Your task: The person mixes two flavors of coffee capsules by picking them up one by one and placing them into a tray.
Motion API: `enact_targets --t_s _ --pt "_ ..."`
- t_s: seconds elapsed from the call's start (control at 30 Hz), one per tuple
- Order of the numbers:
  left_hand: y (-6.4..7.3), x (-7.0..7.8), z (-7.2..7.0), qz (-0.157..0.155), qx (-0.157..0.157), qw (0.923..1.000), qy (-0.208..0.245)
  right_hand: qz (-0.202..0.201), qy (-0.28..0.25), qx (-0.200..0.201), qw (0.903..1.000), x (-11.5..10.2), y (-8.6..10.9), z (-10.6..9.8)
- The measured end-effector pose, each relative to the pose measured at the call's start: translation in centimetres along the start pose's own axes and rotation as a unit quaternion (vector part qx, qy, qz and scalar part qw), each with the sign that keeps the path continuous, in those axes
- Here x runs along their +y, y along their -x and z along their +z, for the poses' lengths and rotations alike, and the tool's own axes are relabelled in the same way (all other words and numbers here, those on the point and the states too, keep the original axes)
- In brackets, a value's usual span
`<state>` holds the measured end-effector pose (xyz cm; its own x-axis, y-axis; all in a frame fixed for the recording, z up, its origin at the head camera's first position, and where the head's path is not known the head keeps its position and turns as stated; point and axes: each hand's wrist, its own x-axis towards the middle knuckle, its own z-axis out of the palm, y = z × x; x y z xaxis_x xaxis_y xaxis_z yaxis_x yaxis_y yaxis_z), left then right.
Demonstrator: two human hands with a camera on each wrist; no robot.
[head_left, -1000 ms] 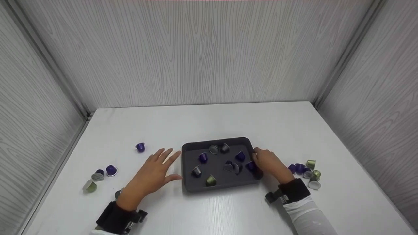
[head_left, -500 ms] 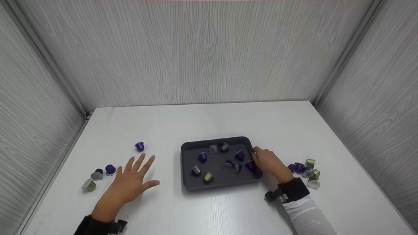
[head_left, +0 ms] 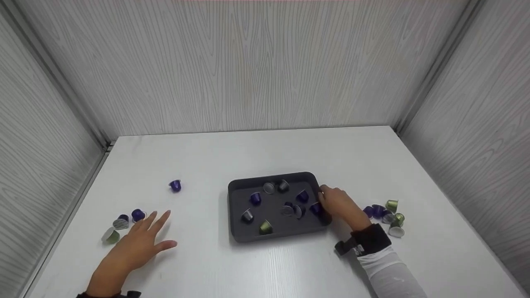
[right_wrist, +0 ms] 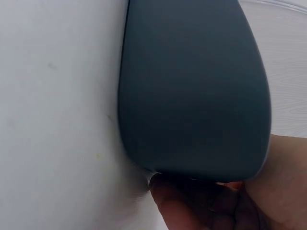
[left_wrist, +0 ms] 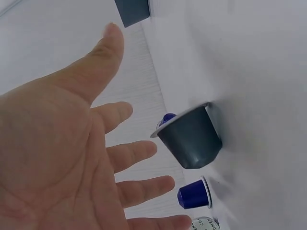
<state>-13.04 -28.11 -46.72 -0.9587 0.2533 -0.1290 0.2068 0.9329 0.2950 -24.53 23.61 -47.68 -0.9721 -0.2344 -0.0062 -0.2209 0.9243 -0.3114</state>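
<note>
The left hand (head_left: 133, 248) has been drawn back from the tray (head_left: 270, 210) and is now held, fingers spread and nothing grasped, beside a dark capsule (left_wrist: 192, 139) and a purple capsule (head_left: 138, 215); attention seems to have been shifted to these. Between the well-parted hands, the tray, with several capsules (head_left: 266, 227) inside, is gripped at its end by the right hand (head_left: 341, 207).

On the counter (head_left: 273, 149), a tray (head_left: 271, 212) holds scattered coffee capsules (head_left: 255, 198). At its right end is the right hand (head_left: 341, 205); a capsule cluster (head_left: 377, 211) lies farther right. Left of the tray, loose capsules (head_left: 138, 215) lie beside the left hand (head_left: 133, 249), a lone capsule (head_left: 176, 186) behind it.
</note>
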Motion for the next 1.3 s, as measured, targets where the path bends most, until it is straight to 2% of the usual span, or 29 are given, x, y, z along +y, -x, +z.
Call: enact_targets --t_s 0.2,0.33,0.43,0.63,0.97,1.3 --pt "0.7 -0.9 -0.3 -0.013 -0.033 0.9985 0.042 -0.018 0.000 0.019 0.9996 0.1 0.1 0.2" --pt "0.9 -1.3 -0.6 -0.034 -0.062 0.9957 0.060 -0.016 -0.001 0.021 0.9996 0.1 0.1 0.2" --pt "1.1 -1.6 -0.7 -0.046 -0.071 0.9942 0.067 -0.015 0.001 0.021 0.9997 0.1 0.1 0.2" --pt "1.2 -1.8 -0.5 -0.022 -0.042 0.9975 0.053 -0.021 0.006 0.026 0.9994 0.1 0.1 0.1" --pt "0.5 -1.2 -0.5 0.006 -0.004 0.9997 0.024 -0.027 0.003 0.034 0.9990 0.2 0.0 0.3" --pt "-0.4 0.1 -0.9 0.054 0.059 0.9968 -0.010 -0.027 0.001 0.017 0.9995 0.2 0.1 0.1"
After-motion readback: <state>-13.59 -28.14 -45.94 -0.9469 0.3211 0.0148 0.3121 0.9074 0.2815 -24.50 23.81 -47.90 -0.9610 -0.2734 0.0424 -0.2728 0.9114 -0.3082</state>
